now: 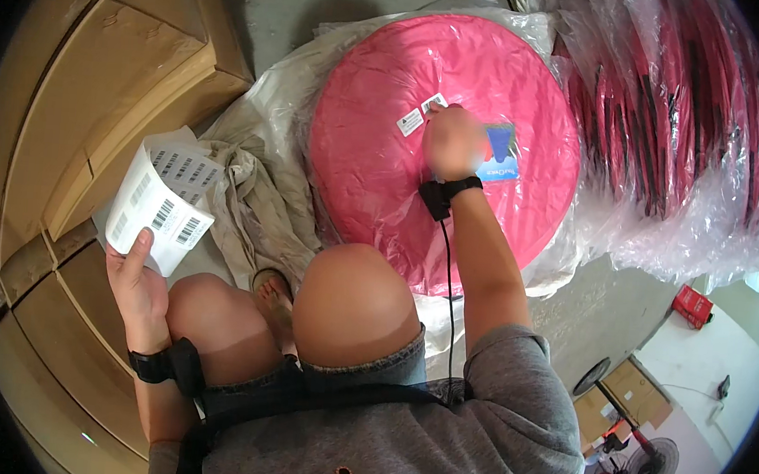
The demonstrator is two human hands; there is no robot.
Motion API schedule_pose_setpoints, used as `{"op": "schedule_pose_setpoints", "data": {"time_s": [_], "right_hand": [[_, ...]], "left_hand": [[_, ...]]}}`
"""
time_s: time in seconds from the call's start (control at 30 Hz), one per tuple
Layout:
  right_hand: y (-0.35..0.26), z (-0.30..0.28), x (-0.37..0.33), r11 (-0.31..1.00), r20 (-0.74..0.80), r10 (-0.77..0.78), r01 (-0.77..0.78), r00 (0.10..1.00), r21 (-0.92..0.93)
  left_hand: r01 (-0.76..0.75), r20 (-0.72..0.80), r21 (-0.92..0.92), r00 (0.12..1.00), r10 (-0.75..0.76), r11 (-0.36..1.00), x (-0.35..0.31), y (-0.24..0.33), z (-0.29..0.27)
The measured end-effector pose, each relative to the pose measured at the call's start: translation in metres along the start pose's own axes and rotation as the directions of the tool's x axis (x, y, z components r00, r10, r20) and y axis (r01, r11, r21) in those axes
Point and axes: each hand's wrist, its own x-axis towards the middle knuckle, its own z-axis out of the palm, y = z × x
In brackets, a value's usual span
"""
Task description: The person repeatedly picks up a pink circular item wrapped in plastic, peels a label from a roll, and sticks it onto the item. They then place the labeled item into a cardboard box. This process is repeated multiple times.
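Note:
My left hand [137, 282] grips a curled white sheet of barcode labels [157, 211], the thumb lying on its front. Reaching forward, my right hand [454, 145] is over a round, flat pink fabric bundle [375, 179] wrapped in clear plastic. Much of that hand is blurred, so its grip is unclear. Its fingertips are at a small white barcode label [433, 105], and a second white label [409, 122] is stuck just left of it. Beside the hand's right edge a blue printed card [500, 157] shows under the plastic.
Large brown cardboard boxes [117, 65] stand along the left. Several pink and black bundles in clear plastic [673, 126] are stacked at the far right. Crumpled beige sheeting [254, 187] lies by my foot. A red box [692, 307] and fans [651, 468] are to the right.

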Motion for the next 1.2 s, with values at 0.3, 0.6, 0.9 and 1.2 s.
{"op": "schedule_pose_setpoints", "data": {"time_s": [0.3,0.6,0.9,1.2], "right_hand": [[0.003,0.003,-0.010,0.948,0.227,0.093,-0.017,0.969,-0.318],[-0.028,0.008,0.003,0.965,0.374,0.211,-0.131,0.903,-0.229],[-0.040,-0.016,-0.041,0.954,0.226,0.247,-0.277,0.942,0.111],[-0.025,-0.088,-0.253,0.060,-0.074,0.997,-0.862,0.027,0.503]], "left_hand": [[-0.028,0.010,0.034,1.000,0.028,0.999,0.002,-0.004,-0.006],[0.019,0.012,-0.003,1.000,-0.019,1.000,0.001,-0.003,0.004],[0.007,0.062,0.013,0.998,-0.008,1.000,0.003,0.001,0.009],[0.050,0.086,-0.001,0.995,-0.050,0.999,0.009,0.001,0.011]]}}
